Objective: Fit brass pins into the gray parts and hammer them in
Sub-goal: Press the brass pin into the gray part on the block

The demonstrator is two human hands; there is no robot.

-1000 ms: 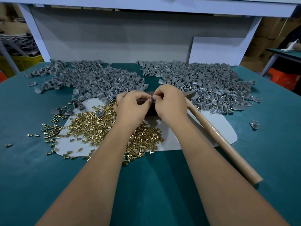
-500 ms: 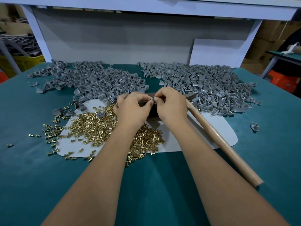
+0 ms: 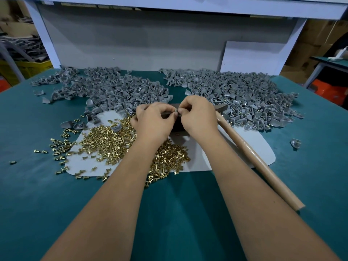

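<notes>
2 hands meet over the counter [image 3: 56, 185]: left hand [image 3: 154, 123] and right hand [image 3: 197, 117] pinch 1 gray part [image 3: 176, 110] between fingertips, apparently seating a pin; next, likely the hammer [image 3: 259, 162] lying alongside.

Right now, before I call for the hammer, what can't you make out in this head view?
- What the left hand and right hand pinch between them: tiny, covered by fingertips; pin seating unreadable.
- The hammer head: mostly hidden behind both hands; only its tip shows.
- The dark block under the hands: mostly covered.
- Gray parts in the right pile: too small to tell which hold pins.
</notes>
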